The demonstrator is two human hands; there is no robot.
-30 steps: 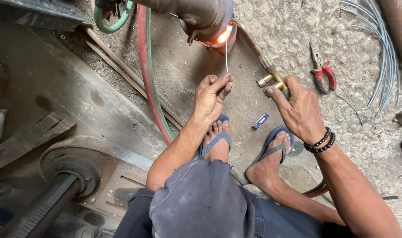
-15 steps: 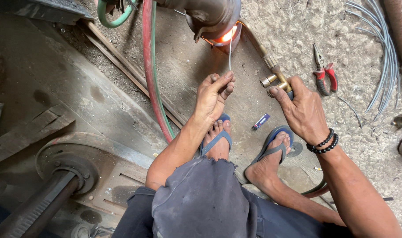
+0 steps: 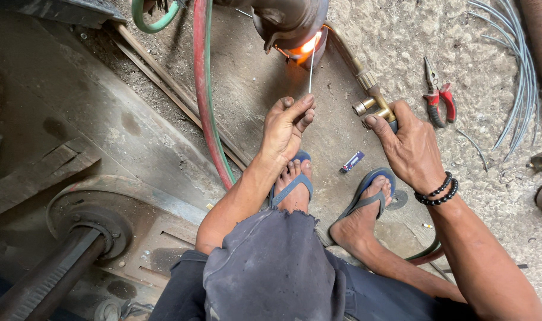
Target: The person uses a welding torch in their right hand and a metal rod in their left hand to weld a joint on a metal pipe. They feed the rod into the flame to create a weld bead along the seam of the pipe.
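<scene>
Hands both gripped tools: the left hand (image 3: 287, 123) pinched a thin filler rod (image 3: 311, 70) whose tip met the glowing joint (image 3: 303, 47), and the right hand (image 3: 412, 145) clasped the brass torch (image 3: 366, 80). Glare hid the flame; the pipe (image 3: 289, 21) ran off frame.

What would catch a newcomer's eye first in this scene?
The orange glow at the top centre, under a dark metal pipe. The left hand holds a thin rod up to it; the right hand grips a brass torch. Red-handled pliers lie at the right.
</scene>
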